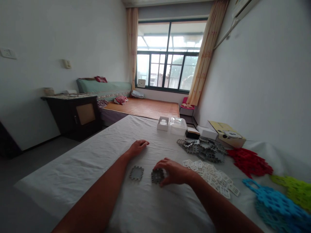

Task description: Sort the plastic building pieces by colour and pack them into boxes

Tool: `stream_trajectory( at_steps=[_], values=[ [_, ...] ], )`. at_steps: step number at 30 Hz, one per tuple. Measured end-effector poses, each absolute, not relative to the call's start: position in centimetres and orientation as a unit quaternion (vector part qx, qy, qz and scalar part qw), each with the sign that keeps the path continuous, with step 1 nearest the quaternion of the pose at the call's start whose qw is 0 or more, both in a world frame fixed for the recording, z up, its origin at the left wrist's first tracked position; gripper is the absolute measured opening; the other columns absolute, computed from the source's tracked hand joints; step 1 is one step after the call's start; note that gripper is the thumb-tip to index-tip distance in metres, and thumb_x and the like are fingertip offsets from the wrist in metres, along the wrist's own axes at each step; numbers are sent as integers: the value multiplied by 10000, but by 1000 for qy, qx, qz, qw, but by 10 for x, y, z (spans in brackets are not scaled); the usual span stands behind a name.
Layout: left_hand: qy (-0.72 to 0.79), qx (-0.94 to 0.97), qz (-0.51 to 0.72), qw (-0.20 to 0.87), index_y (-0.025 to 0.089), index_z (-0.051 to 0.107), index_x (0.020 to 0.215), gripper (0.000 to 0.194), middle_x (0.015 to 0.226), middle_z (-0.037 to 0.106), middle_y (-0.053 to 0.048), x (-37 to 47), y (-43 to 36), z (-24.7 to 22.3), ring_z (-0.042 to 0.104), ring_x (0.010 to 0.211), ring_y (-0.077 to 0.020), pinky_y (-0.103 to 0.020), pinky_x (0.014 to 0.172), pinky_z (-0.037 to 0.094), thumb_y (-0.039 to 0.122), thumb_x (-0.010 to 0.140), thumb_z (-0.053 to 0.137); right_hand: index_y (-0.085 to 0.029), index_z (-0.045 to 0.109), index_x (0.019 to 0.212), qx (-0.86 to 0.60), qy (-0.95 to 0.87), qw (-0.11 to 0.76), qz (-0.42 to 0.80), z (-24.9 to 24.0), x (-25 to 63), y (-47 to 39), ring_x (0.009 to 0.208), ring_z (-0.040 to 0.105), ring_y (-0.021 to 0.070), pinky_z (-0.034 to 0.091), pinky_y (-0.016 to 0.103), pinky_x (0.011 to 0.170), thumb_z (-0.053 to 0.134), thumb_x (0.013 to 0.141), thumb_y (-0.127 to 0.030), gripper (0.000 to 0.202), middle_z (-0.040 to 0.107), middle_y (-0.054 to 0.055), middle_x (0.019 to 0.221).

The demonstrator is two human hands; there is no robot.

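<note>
Head view: the right hand (173,172) is gripping a dark grey, notched plastic square (157,176).
Fingers and thumb are spanning its edges, likely steadying it on the white cloth (97,161), near a flat grey toothed frame (136,173). The left hand (137,148) is reaching farther forward, fingers curling loosely; whether they are holding anything, I cannot tell.

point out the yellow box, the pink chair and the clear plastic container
yellow box (229,136): head view, its printed side
pink chair (185,100): head view, its backrest
clear plastic container (178,130): head view, its front wall
</note>
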State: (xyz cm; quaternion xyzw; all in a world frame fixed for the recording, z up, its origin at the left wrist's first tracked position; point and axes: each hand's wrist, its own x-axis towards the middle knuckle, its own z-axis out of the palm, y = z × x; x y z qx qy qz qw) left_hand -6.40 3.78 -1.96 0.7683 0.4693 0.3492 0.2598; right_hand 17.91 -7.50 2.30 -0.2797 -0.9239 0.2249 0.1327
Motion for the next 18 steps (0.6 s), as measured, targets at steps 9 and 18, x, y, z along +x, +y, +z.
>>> stream_trajectory(
  at_steps=[9,18],
  values=[
    [471,769,348,256,161,696,952,439,940,720,-45,-66,41,-23,628,894,-213,-282,828,462,475,798,430,-221,640,1064,-366,-857,151,330,22,199,-62,792,630,164,504,274,712,694,681,-459,453,680,32,948],
    [475,764,352,260,155,701,946,433,949,721,-52,-66,40,-23,631,915,-218,-278,809,466,464,794,439,-143,605,1086,-614,-701,360,-34,7,288,-2,1094,533,287,387,448,938,568,773,-421,420,600,151,1166]
  ],
)
